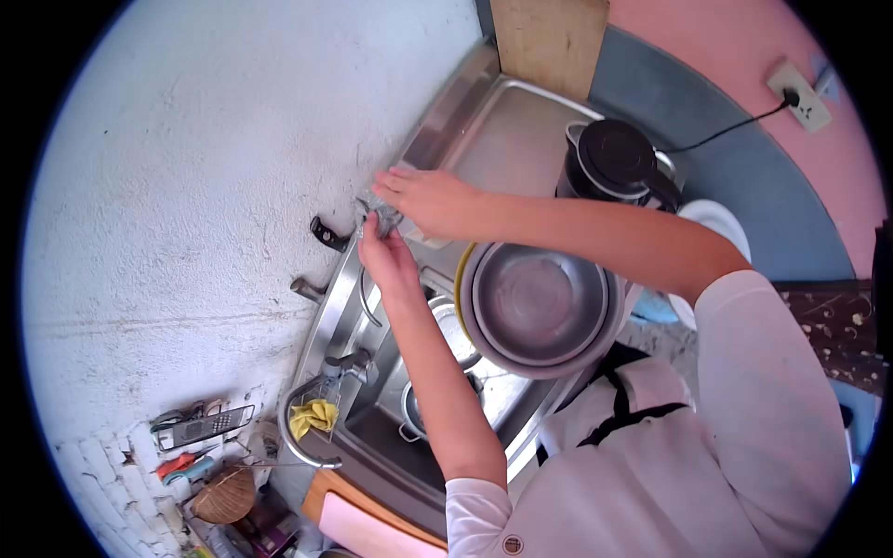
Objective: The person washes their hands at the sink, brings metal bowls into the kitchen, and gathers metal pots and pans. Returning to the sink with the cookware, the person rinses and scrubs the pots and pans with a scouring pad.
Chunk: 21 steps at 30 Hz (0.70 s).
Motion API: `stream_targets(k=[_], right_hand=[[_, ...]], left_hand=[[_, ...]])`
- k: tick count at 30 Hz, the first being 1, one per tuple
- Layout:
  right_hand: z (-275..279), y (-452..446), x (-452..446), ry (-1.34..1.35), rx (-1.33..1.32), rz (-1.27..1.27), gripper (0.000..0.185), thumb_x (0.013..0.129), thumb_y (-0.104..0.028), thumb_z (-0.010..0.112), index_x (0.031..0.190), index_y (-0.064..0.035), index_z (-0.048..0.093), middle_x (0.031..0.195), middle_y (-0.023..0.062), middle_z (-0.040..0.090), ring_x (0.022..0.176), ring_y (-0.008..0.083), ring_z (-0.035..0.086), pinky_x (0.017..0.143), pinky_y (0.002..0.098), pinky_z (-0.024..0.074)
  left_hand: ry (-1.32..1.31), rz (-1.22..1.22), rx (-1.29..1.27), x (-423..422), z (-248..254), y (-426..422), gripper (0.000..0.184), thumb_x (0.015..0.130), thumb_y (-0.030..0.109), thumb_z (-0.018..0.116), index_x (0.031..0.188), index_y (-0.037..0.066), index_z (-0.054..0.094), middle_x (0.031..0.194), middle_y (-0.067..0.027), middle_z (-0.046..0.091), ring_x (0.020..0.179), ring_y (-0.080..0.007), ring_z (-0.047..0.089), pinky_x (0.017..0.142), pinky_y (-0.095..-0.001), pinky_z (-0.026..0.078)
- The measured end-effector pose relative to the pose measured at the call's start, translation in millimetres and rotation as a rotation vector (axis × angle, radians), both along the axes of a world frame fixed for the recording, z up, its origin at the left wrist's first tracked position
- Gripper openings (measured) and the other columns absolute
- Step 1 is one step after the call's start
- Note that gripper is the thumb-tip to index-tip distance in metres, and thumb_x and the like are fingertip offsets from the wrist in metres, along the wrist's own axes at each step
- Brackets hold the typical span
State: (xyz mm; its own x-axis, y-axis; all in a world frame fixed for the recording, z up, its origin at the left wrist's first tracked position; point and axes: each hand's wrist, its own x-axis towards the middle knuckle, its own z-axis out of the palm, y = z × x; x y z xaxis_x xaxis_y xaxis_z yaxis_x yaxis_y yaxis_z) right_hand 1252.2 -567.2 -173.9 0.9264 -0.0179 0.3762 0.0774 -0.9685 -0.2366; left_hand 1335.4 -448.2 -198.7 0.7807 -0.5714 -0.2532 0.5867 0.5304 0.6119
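Both hands are at the wall side of the steel sink. My left hand (388, 258) is closed, its fingers pinched on a small grey, crumpled-looking item (383, 221) that I cannot make out. Just above and right of it, my right hand (423, 197) has its fingers stretched out over that item, with nothing seen in its grip. Close by on the wall is a black fitting (328, 233). Right of the hands, below my right forearm, stacked metal bowls (539, 302) rest on the sink, with a yellow rim behind them.
A black kettle (615, 154) stands by the steel drainboard (521, 130). A curved faucet (304, 454) and a rack with a yellow cloth (313, 418) are at the sink's lower left. A pot (412, 409) sits in the basin. A wooden board (549, 46) leans at the back.
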Motion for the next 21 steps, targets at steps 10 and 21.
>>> stream_targets(k=[10,21], right_hand=[[40.9,18.1,16.7,0.124,0.054,0.083,0.064,0.066,0.003,0.057,0.126,-0.0019,0.034,0.135,0.013,0.03,0.124,0.0255,0.032,0.095,0.0327,0.0382],[29.7,14.8,15.8,-0.015,0.008,0.098,0.069,0.06,-0.009,0.07,0.12,0.0012,0.037,0.128,0.0158,0.039,0.118,0.0268,0.039,0.086,0.0354,0.0439]], left_hand=[[-0.039,0.314,0.019,4.6,13.5,15.7,0.018,0.078,-0.002,0.055,0.093,0.0,0.046,0.093,-0.0104,0.056,0.084,-0.0172,0.057,0.072,-0.0268,0.05],[-0.034,0.321,0.076,8.1,13.0,17.5,0.018,0.076,-0.002,0.057,0.091,-0.005,0.046,0.093,-0.0138,0.056,0.083,-0.0192,0.058,0.072,-0.0267,0.05]])
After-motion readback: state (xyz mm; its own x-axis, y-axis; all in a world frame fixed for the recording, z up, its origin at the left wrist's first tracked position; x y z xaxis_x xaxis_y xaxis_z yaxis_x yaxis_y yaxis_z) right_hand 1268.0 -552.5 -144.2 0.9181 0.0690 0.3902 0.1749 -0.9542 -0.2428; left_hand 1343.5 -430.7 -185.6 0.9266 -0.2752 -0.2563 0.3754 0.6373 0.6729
